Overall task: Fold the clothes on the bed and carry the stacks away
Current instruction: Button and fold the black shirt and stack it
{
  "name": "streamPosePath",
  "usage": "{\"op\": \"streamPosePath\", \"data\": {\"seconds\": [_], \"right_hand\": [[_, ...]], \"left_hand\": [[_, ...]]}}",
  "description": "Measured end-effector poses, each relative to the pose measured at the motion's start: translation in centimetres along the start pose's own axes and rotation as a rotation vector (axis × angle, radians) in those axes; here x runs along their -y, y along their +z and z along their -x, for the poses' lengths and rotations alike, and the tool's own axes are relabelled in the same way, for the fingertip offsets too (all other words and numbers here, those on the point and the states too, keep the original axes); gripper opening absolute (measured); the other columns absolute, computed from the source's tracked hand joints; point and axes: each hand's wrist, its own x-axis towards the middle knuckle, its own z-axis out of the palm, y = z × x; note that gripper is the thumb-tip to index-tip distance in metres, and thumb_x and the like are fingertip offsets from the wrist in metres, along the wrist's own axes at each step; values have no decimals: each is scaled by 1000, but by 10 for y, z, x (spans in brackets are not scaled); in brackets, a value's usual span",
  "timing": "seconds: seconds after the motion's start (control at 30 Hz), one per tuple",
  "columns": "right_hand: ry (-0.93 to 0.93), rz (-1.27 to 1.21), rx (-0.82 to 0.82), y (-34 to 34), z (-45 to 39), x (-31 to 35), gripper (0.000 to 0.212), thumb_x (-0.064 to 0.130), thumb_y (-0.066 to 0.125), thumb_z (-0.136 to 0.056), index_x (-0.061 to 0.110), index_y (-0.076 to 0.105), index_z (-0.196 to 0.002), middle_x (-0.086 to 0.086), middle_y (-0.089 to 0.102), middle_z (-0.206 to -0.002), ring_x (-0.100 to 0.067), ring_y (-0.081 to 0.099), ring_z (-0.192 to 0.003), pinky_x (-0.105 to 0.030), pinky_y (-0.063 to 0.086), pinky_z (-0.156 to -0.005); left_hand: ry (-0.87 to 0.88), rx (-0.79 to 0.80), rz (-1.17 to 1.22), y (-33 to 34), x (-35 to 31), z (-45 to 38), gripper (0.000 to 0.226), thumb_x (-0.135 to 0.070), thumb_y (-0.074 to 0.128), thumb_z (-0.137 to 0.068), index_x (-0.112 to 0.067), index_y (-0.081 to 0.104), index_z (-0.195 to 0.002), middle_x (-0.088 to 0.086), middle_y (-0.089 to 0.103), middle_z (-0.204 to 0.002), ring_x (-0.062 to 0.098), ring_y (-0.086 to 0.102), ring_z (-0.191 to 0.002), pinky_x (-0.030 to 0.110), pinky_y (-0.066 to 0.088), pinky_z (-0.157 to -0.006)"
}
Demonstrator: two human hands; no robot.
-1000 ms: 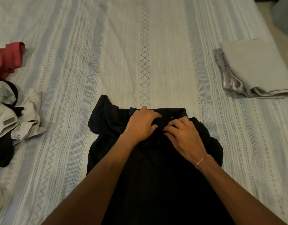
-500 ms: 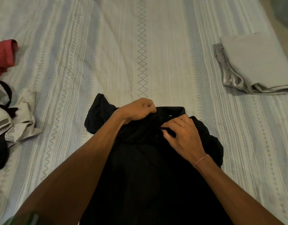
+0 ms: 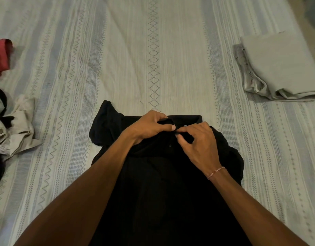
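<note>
Nearest the camera, 2 bare forearms reach forward over a black shirt [image 3: 163,192] that lies spread flat on the bed [image 3: 117,50], its body running toward the bottom edge of the view and its collar pointing away. A thin chain bracelet [image 3: 216,173] circles the right wrist.

At the collar, the left hand [image 3: 149,126] has its fingers curled round a fold of the black fabric, thumb pressed on top beside the placket. The right hand [image 3: 199,141] meets it from the other side, thumb and forefinger pinching the shirt's edge just below the collar, with the other fingers bent loosely. The 2 hands nearly touch at the fingertips. A small dark button shows on the placket just below them. The shirt's left sleeve sticks out, bunched, toward the left; the right sleeve lies crumpled beside the right wrist.

At the left edge, level with the collar, sits a rumpled heap of pale and black clothes [image 3: 13,128], unfolded. Farther back on the same side lies a red garment [image 3: 1,57], partly cut off by the frame.

On the far right, well apart from the shirt, rests a folded stack of beige and grey cloth [image 3: 280,68]. The bedspread is pale with grey stripes and a diamond band down the middle.
</note>
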Motion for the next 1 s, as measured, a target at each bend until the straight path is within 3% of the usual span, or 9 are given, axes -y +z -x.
{"op": "streamPosePath", "data": {"seconds": [0.33,0.5,0.57,0.67,0.83,1.0], "right_hand": [[-118,70,-101,3,1,-2,24,34,70,-89,17,79,-103,4,76,-92,-17,61,-87,-34,45,-75],[-104,89,-45,0,-2,-2,24,39,66,-85,20,78,-96,7,73,-84,-15,59,-85,-29,38,-74],[-62,63,-2,-4,-7,-2,24,42,68,-84,23,77,-95,10,71,-82,-13,56,-83,-30,36,-74],[-30,10,124,-11,-17,-1,22,45,74,-82,27,76,-94,13,69,-82,-10,53,-82,-30,36,-75],[27,-152,405,-23,-30,-6,15,43,74,-82,34,75,-93,19,68,-85,-5,54,-84,-21,38,-74],[25,-210,561,-35,-42,-4,11,34,74,-89,24,78,-92,12,68,-81,-2,58,-82,-9,42,-72]], "left_hand": [[-1,-83,75,7,2,-2,12,-16,78,-87,-8,78,-96,9,78,-88,21,75,-85,26,60,-80],[24,-18,18,6,2,2,17,-23,76,-89,-15,77,-104,1,78,-85,12,74,-83,21,56,-80],[52,16,-4,3,4,5,28,-26,80,-85,-22,74,-111,-6,77,-87,7,73,-84,18,54,-81],[133,34,-52,1,8,9,41,-15,88,-75,-17,71,-112,-7,76,-90,4,72,-84,13,51,-74],[208,25,-141,-4,13,9,29,-12,86,-78,-14,74,-105,-4,76,-94,10,72,-90,19,53,-84],[266,-14,-253,1,16,8,22,-14,82,-82,-20,74,-101,-8,73,-99,5,67,-99,5,43,-90]]}}
